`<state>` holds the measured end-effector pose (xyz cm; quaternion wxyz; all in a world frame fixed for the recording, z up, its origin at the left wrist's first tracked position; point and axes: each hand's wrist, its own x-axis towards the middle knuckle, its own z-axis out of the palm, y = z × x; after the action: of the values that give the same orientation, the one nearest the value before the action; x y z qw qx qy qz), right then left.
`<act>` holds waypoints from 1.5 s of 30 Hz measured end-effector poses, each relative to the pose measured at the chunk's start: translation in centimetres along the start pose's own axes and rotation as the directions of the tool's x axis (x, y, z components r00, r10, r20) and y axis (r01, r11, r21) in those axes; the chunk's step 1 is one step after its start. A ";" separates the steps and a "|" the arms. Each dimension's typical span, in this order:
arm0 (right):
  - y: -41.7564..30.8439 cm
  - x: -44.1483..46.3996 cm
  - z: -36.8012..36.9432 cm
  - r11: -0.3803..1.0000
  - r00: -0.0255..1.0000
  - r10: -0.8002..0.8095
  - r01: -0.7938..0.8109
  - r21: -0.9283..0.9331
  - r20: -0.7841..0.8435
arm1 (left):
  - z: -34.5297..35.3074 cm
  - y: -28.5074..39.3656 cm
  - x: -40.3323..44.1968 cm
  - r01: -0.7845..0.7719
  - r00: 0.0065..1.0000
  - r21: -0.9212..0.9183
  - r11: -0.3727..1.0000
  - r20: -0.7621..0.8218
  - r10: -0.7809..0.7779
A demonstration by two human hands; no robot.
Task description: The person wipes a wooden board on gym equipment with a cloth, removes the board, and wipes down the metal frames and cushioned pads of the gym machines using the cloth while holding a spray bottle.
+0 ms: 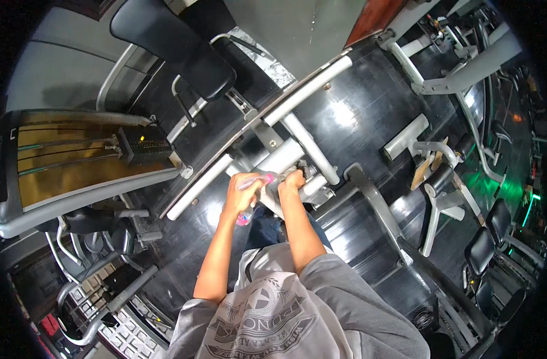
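Hard glare on a dark floor (357,149), fisheye view
White reflections (343,113) burn out right of upper centre; green light (486,188) glows toward the right edge. A machine frame (94,195) bows at left, corners go black, far-right details look soft.

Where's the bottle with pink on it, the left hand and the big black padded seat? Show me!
Bottle (244,218): head view, on its clear-and-pink end below the hand.
Left hand (245,189): head view, on the middle of the hand.
Black padded seat (163,39): head view, on its wide padded part.
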<state>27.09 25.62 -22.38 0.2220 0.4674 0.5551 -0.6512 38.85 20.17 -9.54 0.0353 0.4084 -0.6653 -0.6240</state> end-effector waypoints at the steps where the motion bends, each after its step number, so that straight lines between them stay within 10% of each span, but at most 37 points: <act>1: 0.1 0.6 0.4 1.000 0.998 0.030 -0.030 0.007 -0.052 | 0.1 0.7 -0.3 0.003 1.000 -0.025 1.000 -0.003 -0.003; 18: 2.9 10.4 0.1 0.986 0.986 0.166 -0.165 0.014 -0.033 | 0.6 -1.4 -0.6 -0.007 0.996 0.054 0.999 -0.085 0.012; 20: 3.3 10.6 0.0 0.995 0.993 0.090 -0.086 -0.059 0.077 | 0.5 -0.9 -0.6 -0.012 0.996 0.065 0.998 -0.083 0.017; 22: 4.4 10.7 -0.9 0.898 0.913 -0.220 0.328 -0.294 0.345 | 0.5 -0.6 -0.7 -0.005 0.996 0.085 0.996 -0.086 0.012; 25: 4.4 9.2 -1.6 0.993 0.990 0.073 -0.083 0.082 0.124 | 0.6 -0.5 -0.5 0.007 0.997 0.084 0.996 -0.083 0.000; 45: -3.6 -3.2 -3.5 0.903 0.817 0.427 -0.407 -0.135 0.389 | 0.5 1.0 -0.2 -0.033 0.998 0.057 0.998 -0.057 0.036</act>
<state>26.95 29.16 -17.63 0.4809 0.4255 0.3952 -0.6569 38.22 20.61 -8.69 0.0538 0.4154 -0.6883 -0.5923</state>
